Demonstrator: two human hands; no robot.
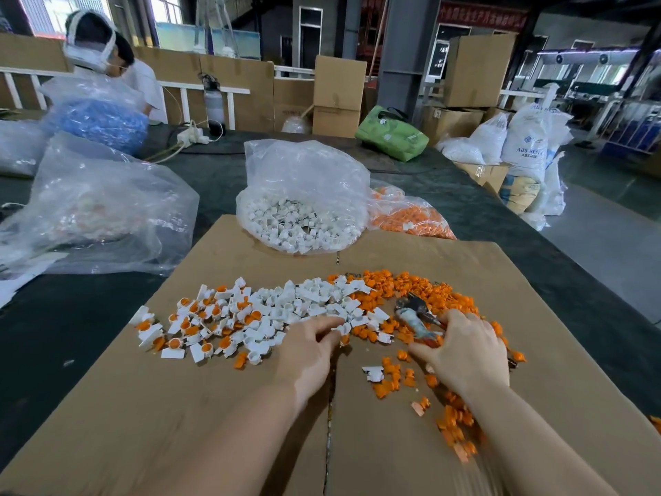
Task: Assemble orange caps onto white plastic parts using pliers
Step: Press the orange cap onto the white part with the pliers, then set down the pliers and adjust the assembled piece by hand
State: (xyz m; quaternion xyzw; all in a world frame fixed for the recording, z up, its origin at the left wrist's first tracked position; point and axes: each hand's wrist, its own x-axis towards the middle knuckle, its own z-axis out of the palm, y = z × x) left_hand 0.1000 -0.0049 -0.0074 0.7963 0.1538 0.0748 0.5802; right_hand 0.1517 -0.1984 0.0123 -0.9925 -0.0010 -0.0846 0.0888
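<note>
Capped pieces (pixel 186 329) are piling at centre-left; many white parts (pixel 314 298) and orange caps (pixel 411 284) are waiting. The left hand (pixel 311 343) is pinching a white part, the right hand (pixel 461 352) gripping the pliers (pixel 416 315).

White plastic parts (pixel 314 298) lie heaped mid-cardboard before me, loose orange caps (pixel 422 284) spread to their right, capped pieces (pixel 189 323) scattered left; worn pliers (pixel 416 316) point away, handles in my right hand.

Two bare forearms, hands (pixel 311 347) ungloved, no sleeves visible.
</note>
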